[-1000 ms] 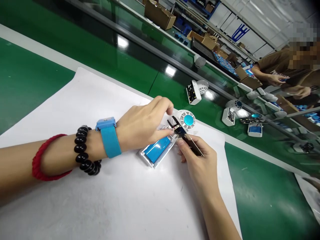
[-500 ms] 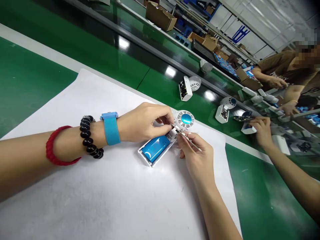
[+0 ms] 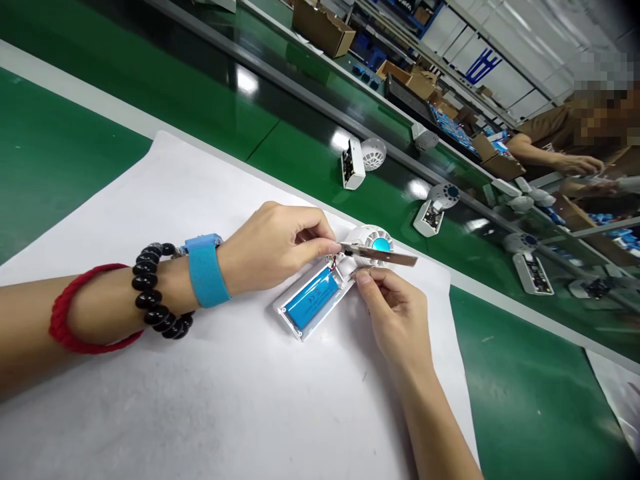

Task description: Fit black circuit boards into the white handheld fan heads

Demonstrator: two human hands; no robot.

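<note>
My left hand [image 3: 285, 243] pinches one end of a thin circuit board [image 3: 385, 255], which sticks out to the right above a small white handheld fan. Just below the board, the fingertips of my right hand [image 3: 393, 300] are closed at the fan's neck; what lies between them is too small to make out. The fan's open handle casing [image 3: 279, 308] lies on the white sheet, with a blue battery [image 3: 313, 298] inside. Thin wires [image 3: 333, 262] show near my left fingertips. Behind the board is the round fan head [image 3: 361, 235] with a blue centre, partly covered.
White sheet [image 3: 210, 413] covers the green bench. Beyond its edge runs a dark green conveyor with several opened fans, such as one fan [image 3: 354, 164], another fan [image 3: 429, 218] and a third fan [image 3: 534, 273]. Across it, a person [image 3: 555, 150] works beside cardboard boxes [image 3: 323, 28].
The board has left my right fingers and is now in my left hand, turned flatter. My right hand has dropped to the fan's neck. A co-worker's hand at the right has gone from view.
</note>
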